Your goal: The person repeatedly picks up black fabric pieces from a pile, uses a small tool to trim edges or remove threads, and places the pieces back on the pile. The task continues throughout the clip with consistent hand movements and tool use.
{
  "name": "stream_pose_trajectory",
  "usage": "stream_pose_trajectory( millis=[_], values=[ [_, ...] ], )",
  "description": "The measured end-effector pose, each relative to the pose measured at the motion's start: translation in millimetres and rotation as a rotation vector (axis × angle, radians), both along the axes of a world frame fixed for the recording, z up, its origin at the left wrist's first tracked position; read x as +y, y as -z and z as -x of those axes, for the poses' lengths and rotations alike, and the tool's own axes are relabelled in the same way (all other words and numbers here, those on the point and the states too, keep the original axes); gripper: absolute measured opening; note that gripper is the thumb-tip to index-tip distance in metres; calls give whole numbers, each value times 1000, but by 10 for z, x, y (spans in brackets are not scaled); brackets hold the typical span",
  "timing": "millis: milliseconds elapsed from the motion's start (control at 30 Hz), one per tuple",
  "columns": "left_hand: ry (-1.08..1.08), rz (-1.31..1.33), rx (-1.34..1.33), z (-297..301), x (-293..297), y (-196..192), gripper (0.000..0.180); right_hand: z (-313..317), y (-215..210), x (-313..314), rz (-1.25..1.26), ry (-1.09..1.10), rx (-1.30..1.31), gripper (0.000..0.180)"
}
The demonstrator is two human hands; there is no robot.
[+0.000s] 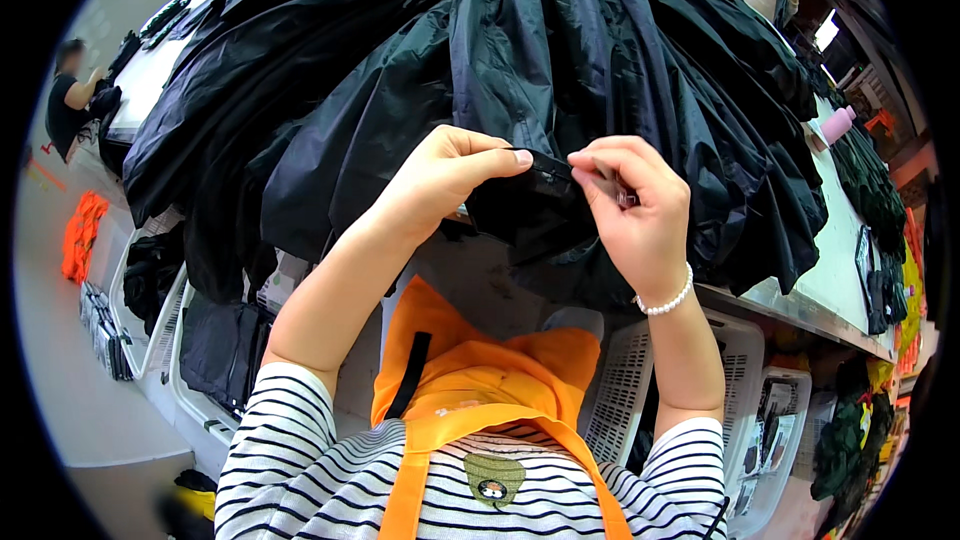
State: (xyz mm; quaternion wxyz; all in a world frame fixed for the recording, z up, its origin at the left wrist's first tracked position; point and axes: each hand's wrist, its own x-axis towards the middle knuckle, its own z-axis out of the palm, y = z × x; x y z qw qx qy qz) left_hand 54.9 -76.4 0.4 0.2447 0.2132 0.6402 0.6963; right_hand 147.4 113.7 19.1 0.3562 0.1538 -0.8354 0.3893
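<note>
Both hands pinching: we are gripping the black fabric edge [545,180] | left hand [440,175], right hand [630,205] | edge running left-right | black garment pile [400,60] crowding table edge [790,305].

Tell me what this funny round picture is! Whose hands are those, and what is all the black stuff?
The picture comes from a small camera worn on a person's head, looking down, so the edges bend round. The two bare hands are that person's own. The left hand and the right hand, with a white bead bracelet on its wrist, together pinch a small black fabric piece with a zipper edge. Behind lies a big heap of shiny black fabric on a long pale table. Below are an orange apron and white plastic baskets.
</note>
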Motion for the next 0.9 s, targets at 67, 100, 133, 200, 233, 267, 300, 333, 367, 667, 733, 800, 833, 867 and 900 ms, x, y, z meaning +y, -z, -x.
stream_pose_trajectory(
  millis=[67,100,133,200,233,267,300,333,367,667,733,800,833,867,900],
  values=[
    [6,13,12,-10,19,2,25,-74,-47,-62,8,-54,-70,17],
    [6,10,13,-19,26,6,25,-79,-44,-83,18,-74,-77,17],
    [8,7,16,-27,36,3,25,-75,-30,-73,29,-79,-81,17],
    [14,-18,22,-61,45,11,25,-39,31,-51,53,-94,-89,17],
    [23,-31,29,-72,50,16,25,-23,54,-31,95,-119,-128,14],
    [40,-44,45,-78,51,36,26,-8,75,-5,137,-146,-166,12],
    [56,-57,61,-87,46,47,26,0,85,7,180,-174,-204,9],
    [86,-28,93,-96,32,36,27,8,89,5,187,-160,-245,7],
    [77,-29,110,-104,32,41,27,13,92,-1,195,-147,-285,5],
    [-5,191,427,-194,40,-128,21,16,84,-103,185,-107,-324,8],
    [-11,258,428,-152,27,-92,17,19,97,-102,296,-141,-383,10],
    [8,112,363,-133,59,-48,20,44,131,-103,475,-175,-405,13],
    [16,39,330,-125,69,-31,22,47,135,-102,491,-164,-387,14],
    [19,35,270,-114,75,-19,20,48,137,-99,506,-152,-369,15],
    [14,23,245,-121,75,-28,18,48,138,-95,522,-140,-350,15]
  ],
)
